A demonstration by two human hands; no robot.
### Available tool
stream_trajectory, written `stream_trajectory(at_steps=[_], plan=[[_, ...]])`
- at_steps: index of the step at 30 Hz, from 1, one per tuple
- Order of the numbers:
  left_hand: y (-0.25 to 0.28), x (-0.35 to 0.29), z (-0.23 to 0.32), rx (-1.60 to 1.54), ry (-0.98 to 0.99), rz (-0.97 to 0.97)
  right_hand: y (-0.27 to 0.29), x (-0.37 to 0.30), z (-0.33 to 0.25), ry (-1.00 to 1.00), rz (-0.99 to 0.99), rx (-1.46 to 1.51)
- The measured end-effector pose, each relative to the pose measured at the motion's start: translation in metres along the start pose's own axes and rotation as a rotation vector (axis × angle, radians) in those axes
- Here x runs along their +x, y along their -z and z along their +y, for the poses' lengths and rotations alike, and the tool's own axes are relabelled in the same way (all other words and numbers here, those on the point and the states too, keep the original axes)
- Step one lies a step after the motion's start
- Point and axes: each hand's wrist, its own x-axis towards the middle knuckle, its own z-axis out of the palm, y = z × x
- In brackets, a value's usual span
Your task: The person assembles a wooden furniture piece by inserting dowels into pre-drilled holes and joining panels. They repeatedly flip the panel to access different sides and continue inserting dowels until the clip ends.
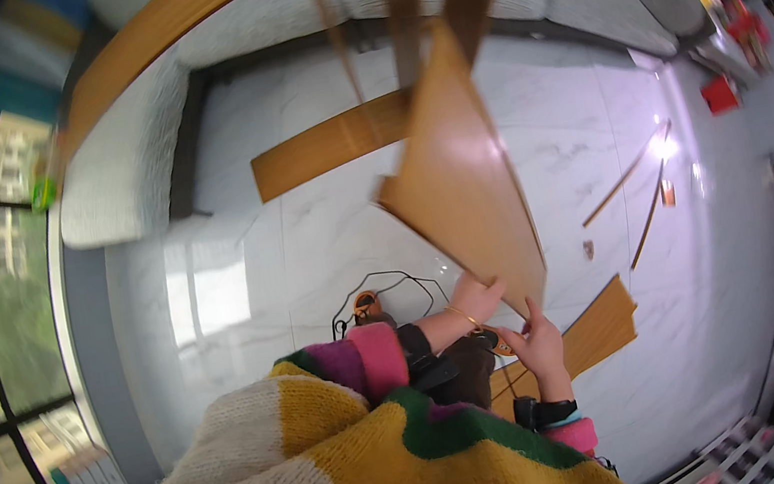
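A flat light-brown wooden board (462,169) stands tilted in front of me, its near end between my two hands. My left hand (479,298) grips the board's lower left edge, the fingers bent around it. My right hand (537,342) pinches the near corner on the right, thumb and fingers closed on it. Behind the board, a larger wooden piece with a long curved-looking plank (172,35) and upright posts (406,11) stands blurred. Where the board meets those posts, I cannot tell whether they touch.
Another wooden plank (322,151) is beyond the board. Flat planks (603,324) lie by my right forearm. Two thin strips (648,216) rest on the marble-patterned floor (306,245) at right. A black cable (392,274) loops near my legs. A grey sofa (263,31) lines the far side.
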Motion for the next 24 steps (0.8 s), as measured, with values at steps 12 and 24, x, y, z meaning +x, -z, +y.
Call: stream_trajectory(at_steps=[12, 24], plan=[[0.152, 0.017, 0.049, 0.307, -0.097, 0.104, -0.091, 0.151, -0.175, 0.145, -0.108, 0.074], [0.224, 0.088, 0.003, 0.481, 0.064, 0.283, -0.165, 0.202, -0.229, 0.152, -0.252, -0.121]])
